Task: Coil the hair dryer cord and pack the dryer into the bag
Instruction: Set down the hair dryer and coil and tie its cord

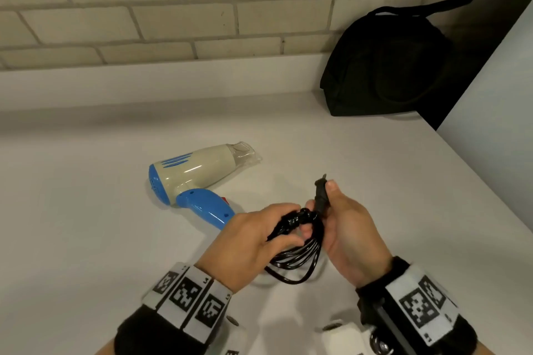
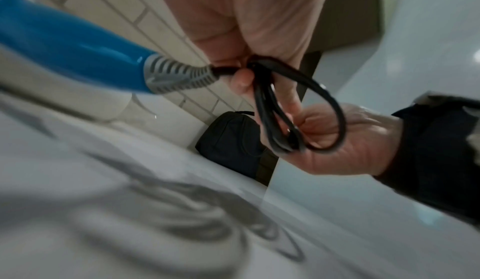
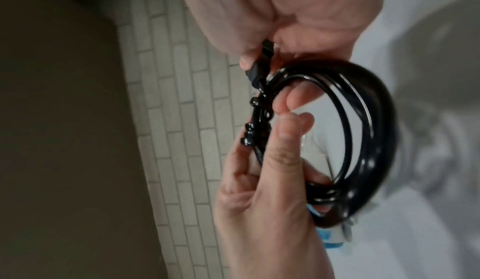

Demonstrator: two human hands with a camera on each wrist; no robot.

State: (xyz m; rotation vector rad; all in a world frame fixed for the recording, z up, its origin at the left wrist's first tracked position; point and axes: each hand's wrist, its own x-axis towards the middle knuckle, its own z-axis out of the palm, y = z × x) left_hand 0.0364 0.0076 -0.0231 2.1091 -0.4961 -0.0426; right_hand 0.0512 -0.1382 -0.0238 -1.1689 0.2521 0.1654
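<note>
A cream and blue hair dryer lies on the white counter, nozzle pointing right. Its blue handle ends in a grey strain relief. The black cord is gathered in several loops just above the counter. My left hand grips the wound top of the coil. My right hand pinches the black plug upright beside that bundle. The black bag stands at the back right against the brick wall, well beyond both hands.
A beige brick wall with a low white ledge runs along the back. A pale panel closes off the right side next to the bag. Both wrists wear bands with black-and-white markers.
</note>
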